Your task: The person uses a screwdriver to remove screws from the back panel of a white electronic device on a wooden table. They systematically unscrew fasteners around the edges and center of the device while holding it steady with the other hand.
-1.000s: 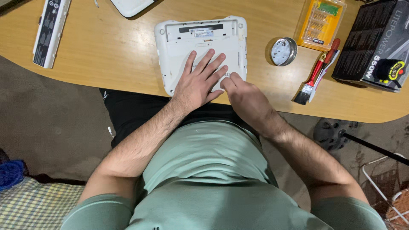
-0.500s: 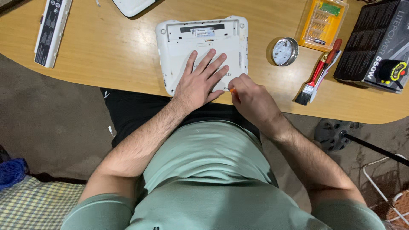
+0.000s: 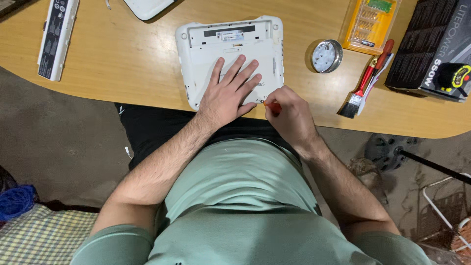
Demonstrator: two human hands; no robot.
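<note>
White laptop [image 3: 230,49] under both hands

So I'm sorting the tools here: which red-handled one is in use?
The small screwdriver gripped in the right hand, tip at the white device. The red-handled brush lies untouched.

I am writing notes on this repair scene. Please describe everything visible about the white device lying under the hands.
The white device is a small laptop-like case of plastic, lying bottom up on the wooden table near its front edge. It has rounded corners, an empty recess along its far side with a small label, and side vent slits. The left hand presses flat on it. The right hand holds a small orange-handled screwdriver at its near right corner.
</note>
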